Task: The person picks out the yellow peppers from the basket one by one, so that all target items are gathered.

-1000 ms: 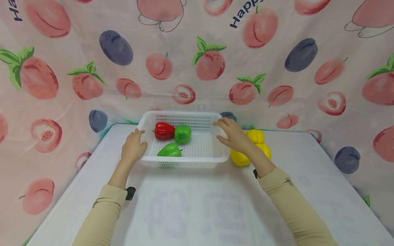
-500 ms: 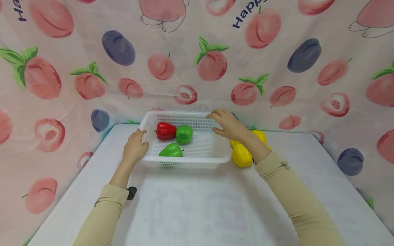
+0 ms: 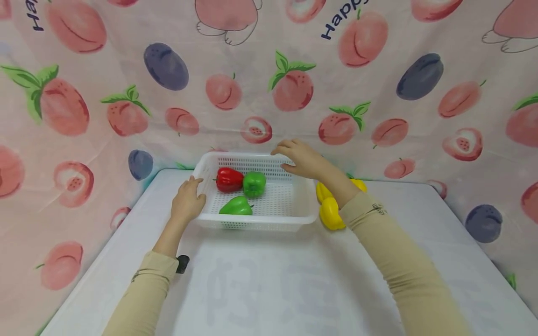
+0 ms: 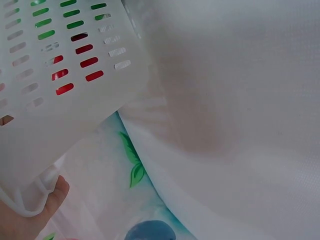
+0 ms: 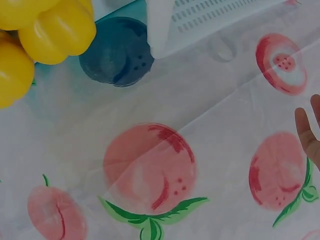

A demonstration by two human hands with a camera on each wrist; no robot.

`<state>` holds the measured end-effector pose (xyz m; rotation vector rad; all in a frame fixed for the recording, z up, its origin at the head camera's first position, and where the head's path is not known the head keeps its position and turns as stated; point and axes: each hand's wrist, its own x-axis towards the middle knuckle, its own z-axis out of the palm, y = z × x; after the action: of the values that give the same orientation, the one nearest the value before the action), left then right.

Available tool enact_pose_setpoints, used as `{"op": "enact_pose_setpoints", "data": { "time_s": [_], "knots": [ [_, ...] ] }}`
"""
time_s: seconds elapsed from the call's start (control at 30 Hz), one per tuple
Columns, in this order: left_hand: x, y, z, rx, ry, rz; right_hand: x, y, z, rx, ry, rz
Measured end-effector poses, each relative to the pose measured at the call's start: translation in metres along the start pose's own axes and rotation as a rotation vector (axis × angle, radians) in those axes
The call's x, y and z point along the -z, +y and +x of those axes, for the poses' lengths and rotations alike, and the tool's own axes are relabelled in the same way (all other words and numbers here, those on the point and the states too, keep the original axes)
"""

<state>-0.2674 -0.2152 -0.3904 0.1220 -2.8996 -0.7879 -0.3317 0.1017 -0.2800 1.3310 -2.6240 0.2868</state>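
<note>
A white plastic basket [image 3: 256,220] stands toward the back of the table. Inside lie a red bell pepper [image 3: 229,180], a green bell pepper [image 3: 254,184] and a longer green pepper [image 3: 237,206]. My left hand [image 3: 187,200] grips the basket's left rim; the left wrist view shows a finger on the rim's outer side. Over the back right part of the basket my right hand [image 3: 303,158] hovers with loosely bent fingers, holding nothing. Its fingertips show at the edge of the right wrist view. Yellow bell peppers [image 3: 331,213] lie right of the basket, partly hidden by my right forearm.
A white cloth covers the table [image 3: 260,280]. Behind it hangs a pink fruit-print curtain [image 3: 235,126], close to the basket's back rim. The curtain also runs along both sides of the table.
My right hand has moved left and back, from the basket's right rim to above its back right part. The left hand stays at the left rim, and the peppers stay put.
</note>
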Motion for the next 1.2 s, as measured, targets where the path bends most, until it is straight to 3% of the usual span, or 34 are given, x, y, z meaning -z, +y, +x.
{"op": "enact_pose_setpoints", "data": {
  "time_s": [0.33,0.67,0.9,1.2],
  "knots": [
    [-0.006,0.003,0.0,-0.013,-0.007,-0.018,0.0,-0.011,0.01,-0.014,-0.037,-0.004],
    [-0.003,0.004,-0.004,-0.028,0.005,0.01,-0.003,-0.017,-0.004,0.024,0.019,0.041],
    [-0.002,0.001,-0.006,-0.022,-0.018,0.044,-0.004,-0.016,-0.013,-0.034,0.034,0.064],
    [0.002,0.003,0.001,-0.051,0.023,0.075,-0.007,-0.009,-0.031,-0.141,0.036,0.052]
  ]
}}
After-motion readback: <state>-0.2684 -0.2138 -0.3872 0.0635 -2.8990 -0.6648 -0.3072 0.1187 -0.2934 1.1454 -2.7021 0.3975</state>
